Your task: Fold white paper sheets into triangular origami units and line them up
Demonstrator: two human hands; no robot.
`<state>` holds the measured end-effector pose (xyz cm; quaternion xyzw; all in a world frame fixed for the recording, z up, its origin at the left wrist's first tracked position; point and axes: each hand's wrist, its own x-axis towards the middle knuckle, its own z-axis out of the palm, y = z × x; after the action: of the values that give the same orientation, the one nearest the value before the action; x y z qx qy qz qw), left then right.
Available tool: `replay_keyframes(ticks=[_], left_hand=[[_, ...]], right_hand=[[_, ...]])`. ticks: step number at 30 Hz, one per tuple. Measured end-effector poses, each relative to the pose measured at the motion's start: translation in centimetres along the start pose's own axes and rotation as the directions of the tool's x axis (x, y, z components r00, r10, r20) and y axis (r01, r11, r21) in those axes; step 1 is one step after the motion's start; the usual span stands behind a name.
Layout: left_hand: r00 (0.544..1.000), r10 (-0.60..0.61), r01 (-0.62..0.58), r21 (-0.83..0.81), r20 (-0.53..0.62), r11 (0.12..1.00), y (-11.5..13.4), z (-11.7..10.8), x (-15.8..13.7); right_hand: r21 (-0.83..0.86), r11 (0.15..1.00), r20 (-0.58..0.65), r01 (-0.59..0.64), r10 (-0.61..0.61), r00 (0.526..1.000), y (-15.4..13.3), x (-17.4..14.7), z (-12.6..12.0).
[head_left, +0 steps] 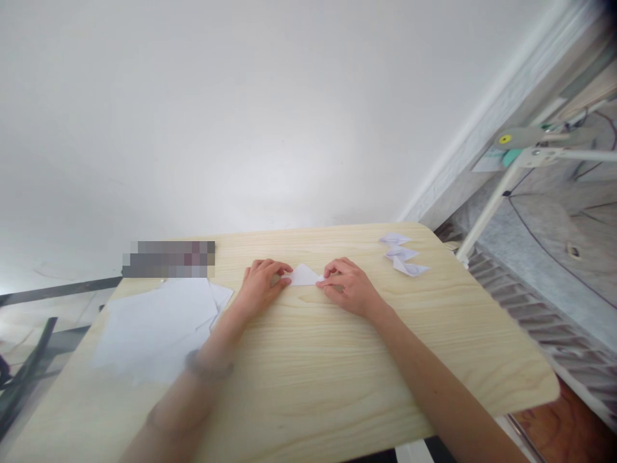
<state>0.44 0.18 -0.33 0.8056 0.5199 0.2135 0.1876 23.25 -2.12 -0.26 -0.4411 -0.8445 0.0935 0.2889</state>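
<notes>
A small piece of white paper folded into a triangle (303,275) lies on the wooden table, its peak pointing away from me. My left hand (263,283) pinches its left corner between thumb and fingers. At the right corner, my right hand (350,287) grips the paper the same way. The fingertips hide both corners. Off to the right sit several folded paper pieces (401,253) in a short row, apart from my hands.
Loose white sheets (154,321) are spread on the left of the table (308,366), partly under my left forearm. Behind them is a pixelated dark object (168,259). A white wall (241,116) rises past the far edge. White metal tubing (496,199) stands beyond the right edge.
</notes>
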Motion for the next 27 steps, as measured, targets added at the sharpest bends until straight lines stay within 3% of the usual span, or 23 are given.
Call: replay_keyframes(ticks=[6, 13, 18, 27], left_hand=[[0.999, 0.051, -0.05, 0.033, -0.015, 0.998, -0.1, -0.2, -0.2], [0.922, 0.384, -0.384, -0.005, 0.041, 0.923, 0.4, -0.1, -0.3], [0.918, 0.394, -0.395, -0.013, -0.046, 0.918, 0.0, 0.4, 0.0], [0.92, 0.387, -0.386, 0.036, -0.057, 0.922, 0.4, 0.0, -0.4]], right_hand=[[0.045, 0.999, 0.002, 0.016, -0.017, 1.0, 0.5, -0.1, -0.3], [0.121, 0.991, -0.019, 0.064, -0.062, 0.998, -0.1, 0.3, 0.5], [0.104, 0.993, -0.031, 0.056, -0.053, 0.998, -0.1, 0.4, 0.9], [-0.086, 0.994, -0.051, 0.062, -0.066, 0.997, -0.8, 0.9, 1.6]])
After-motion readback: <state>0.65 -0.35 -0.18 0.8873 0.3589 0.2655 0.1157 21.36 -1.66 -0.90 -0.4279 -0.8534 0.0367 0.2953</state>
